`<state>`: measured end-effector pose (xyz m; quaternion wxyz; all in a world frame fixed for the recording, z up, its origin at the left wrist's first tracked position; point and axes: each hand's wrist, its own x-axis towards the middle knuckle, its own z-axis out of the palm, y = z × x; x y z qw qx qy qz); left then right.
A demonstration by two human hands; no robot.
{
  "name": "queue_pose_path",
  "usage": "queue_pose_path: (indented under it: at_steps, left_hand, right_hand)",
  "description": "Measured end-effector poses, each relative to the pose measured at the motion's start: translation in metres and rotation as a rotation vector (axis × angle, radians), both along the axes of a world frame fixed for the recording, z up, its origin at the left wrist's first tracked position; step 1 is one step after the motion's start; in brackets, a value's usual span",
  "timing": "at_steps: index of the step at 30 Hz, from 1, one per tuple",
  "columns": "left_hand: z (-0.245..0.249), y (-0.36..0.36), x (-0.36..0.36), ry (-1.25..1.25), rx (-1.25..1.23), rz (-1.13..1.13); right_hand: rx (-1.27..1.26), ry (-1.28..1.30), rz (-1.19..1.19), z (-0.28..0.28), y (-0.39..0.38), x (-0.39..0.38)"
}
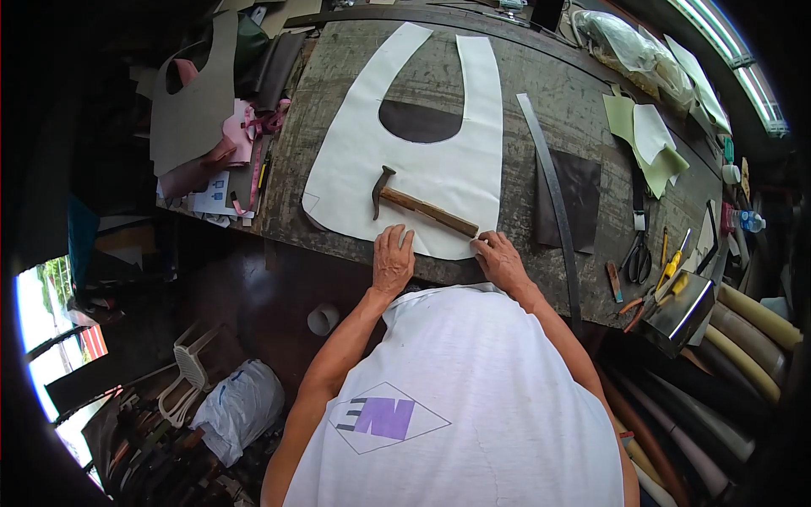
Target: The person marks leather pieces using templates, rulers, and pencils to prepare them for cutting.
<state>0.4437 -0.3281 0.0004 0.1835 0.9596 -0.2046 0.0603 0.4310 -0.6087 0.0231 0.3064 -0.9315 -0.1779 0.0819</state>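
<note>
A white bag-shaped panel (338,182) with two straps lies on the worktable, over a dark piece (420,121) that shows through its curved opening. On the panel rests a hammer (429,211), its wooden handle slanting toward my right hand. My left hand (394,260) is at the panel's near edge, fingers bent over it and thumb hidden. The edge looks slightly lifted beside those fingers. My right hand (500,260) pinches the panel's near right corner, close to the handle's end.
Right of the panel lie a long dark strip (549,194), a dark rectangle (583,198), scissors (638,260), pliers (646,304) and a metal box (680,313). Grey and pink pieces (198,118) are piled at left. Material rolls (743,338) stand at lower right.
</note>
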Motion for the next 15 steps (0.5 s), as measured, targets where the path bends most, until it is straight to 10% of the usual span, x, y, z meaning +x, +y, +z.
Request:
queue_pose_path:
  at_steps: [15]
  left_hand:
    - [-0.012,-0.006,0.002,0.069,0.078,0.079]
  right_hand:
    - [0.206,-0.004,-0.087,-0.028,-0.014,-0.008]
